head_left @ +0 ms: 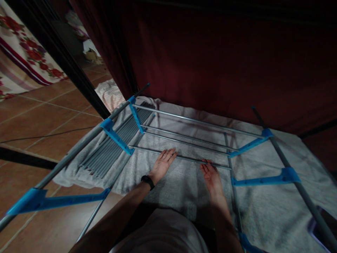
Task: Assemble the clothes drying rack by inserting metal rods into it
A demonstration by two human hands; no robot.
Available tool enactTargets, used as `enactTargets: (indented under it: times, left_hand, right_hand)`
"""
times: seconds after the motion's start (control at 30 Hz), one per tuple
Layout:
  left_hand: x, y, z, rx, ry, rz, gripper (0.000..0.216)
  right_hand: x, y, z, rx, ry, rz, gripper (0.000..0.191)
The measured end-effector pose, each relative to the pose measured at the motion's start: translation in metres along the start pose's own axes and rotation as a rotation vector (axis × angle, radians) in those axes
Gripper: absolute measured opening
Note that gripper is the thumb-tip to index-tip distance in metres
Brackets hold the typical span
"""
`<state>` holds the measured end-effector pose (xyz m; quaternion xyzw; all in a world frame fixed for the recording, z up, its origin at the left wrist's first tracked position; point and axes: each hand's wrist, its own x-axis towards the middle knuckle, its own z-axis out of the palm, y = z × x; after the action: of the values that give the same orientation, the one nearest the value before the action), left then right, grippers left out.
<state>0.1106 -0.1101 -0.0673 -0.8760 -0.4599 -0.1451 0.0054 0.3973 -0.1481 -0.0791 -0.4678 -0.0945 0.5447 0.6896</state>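
Observation:
A rack frame of grey metal tubes with blue plastic brackets (118,138) stands around my arms. Its nearest crosswise metal rod (188,159) runs between a bracket on the left and an upright tube on the right. My left hand (163,162), with a black band on the wrist, lays its outstretched fingers over this rod. Palm partly up, my right hand (211,175) has its curled fingertips at the same rod, farther right. Beyond it, more crosswise rods (184,137) join the two sides.
Many loose grey rods (116,147) lie side by side on the grey blanket (181,189), left of the frame. A dark red curtain (210,63) hangs behind. A phone-like object (322,225) rests at the right edge. Tiled floor (23,123) and a cable (52,134) are at left.

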Motion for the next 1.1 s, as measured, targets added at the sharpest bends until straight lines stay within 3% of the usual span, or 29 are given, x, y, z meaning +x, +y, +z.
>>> enactTargets:
  times: [0.33, 0.8, 0.93, 1.1]
  left_hand:
    - [-0.003, -0.002, 0.005, 0.068, 0.040, -0.001, 0.063]
    - [0.000, -0.010, 0.003, 0.018, 0.113, -0.159, 0.054]
    - [-0.001, -0.009, 0.000, 0.007, 0.147, -0.183, 0.053]
    - [0.000, -0.007, -0.005, 0.011, 0.169, -0.322, 0.045]
  right_hand:
    - [0.010, 0.002, -0.007, 0.075, 0.077, -0.080, 0.015]
    - [0.006, 0.003, -0.011, 0.117, 0.083, -0.155, 0.014]
    - [0.006, 0.005, -0.010, 0.098, 0.080, -0.189, 0.021]
    - [0.004, 0.009, -0.007, 0.029, 0.067, -0.225, 0.026]
